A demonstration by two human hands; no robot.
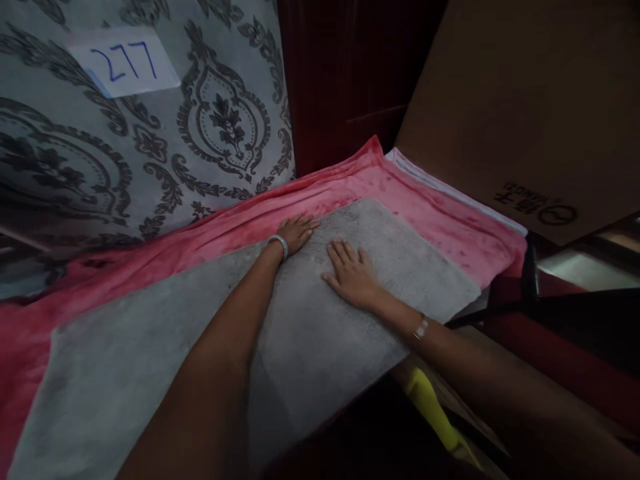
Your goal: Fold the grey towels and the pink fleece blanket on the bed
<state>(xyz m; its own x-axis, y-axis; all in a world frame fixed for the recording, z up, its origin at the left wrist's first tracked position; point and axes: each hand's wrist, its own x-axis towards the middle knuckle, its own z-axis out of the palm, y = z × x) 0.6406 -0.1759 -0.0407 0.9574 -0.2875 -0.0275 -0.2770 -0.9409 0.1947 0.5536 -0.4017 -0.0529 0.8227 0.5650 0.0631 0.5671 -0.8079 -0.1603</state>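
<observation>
A grey plush mat [320,373] lies spread over a pink blanket [435,220]. My left hand [297,233], with a bracelet at the wrist, presses on the mat near its far edge, fingers stretched out. To its right and a little closer to me, my right hand [353,275] lies flat on the same grey pile, its fingers spread. Neither hand grips anything. Part of the mat is hidden under my forearms.
A patterned panel [230,127] bearing a white paper [130,60] marked 277 stands at the back left. Behind the blanket is a dark red surface [345,87]. A large cardboard box [530,100] leans at the right. Something yellow [433,410] shows below my right forearm.
</observation>
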